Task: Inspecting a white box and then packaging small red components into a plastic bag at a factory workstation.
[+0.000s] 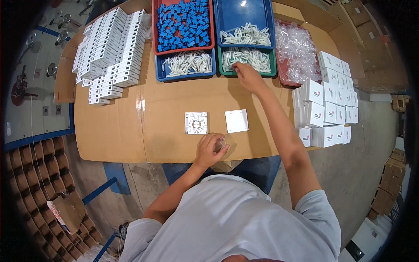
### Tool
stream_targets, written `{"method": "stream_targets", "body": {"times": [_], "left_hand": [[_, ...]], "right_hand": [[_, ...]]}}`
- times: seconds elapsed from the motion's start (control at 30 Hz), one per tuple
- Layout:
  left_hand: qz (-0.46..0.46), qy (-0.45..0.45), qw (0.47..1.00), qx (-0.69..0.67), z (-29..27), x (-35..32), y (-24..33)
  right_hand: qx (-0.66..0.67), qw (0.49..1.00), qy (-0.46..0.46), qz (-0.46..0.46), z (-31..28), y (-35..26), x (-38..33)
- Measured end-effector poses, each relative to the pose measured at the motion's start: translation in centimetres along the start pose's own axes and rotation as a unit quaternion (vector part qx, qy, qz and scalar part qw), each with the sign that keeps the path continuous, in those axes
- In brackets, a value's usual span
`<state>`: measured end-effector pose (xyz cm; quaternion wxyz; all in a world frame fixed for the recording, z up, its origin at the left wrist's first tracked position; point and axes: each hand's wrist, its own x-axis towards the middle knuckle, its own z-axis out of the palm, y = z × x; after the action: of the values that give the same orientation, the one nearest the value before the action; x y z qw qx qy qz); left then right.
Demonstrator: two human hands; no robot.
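Observation:
My left hand [210, 149] is curled round a small clear plastic bag [222, 143] at the near edge of the table. My right hand [248, 78] reaches to the front of a green tray [275, 70] of small white sticks [257, 59]. Its fingers are drawn together; what they pinch, if anything, is too small to make out. Between the hands lie two square white pieces: an open-faced plate [196, 123] with a round fitting inside, and a plain flat cover [236, 121] to its right.
A red tray [212, 26] of blue clips stands above a blue tray [161, 79] of white sticks. Another blue tray [244, 13] sits behind the green one. Clear plastic bags [297, 52] fill a red bin. White boxes [111, 48] are stacked left, smaller white boxes [329, 96] right, on the cardboard-covered table [166, 146].

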<state>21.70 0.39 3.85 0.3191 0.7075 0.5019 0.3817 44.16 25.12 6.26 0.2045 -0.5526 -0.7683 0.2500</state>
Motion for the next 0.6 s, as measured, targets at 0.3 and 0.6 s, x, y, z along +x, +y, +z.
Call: {"method": "stream_targets", "body": {"times": [0.3,0.6], "left_hand": [[0.018,-0.003,1.000,0.003,-0.3,0.5,0.3],[0.016,-0.004,1.000,-0.001,-0.2,0.5,0.3]], "right_hand": [[0.089,0.992,0.086,-0.003,-1.0,0.2,0.8],[0.037,0.995,0.077,-0.058,-0.5,1.3,1.9]]}}
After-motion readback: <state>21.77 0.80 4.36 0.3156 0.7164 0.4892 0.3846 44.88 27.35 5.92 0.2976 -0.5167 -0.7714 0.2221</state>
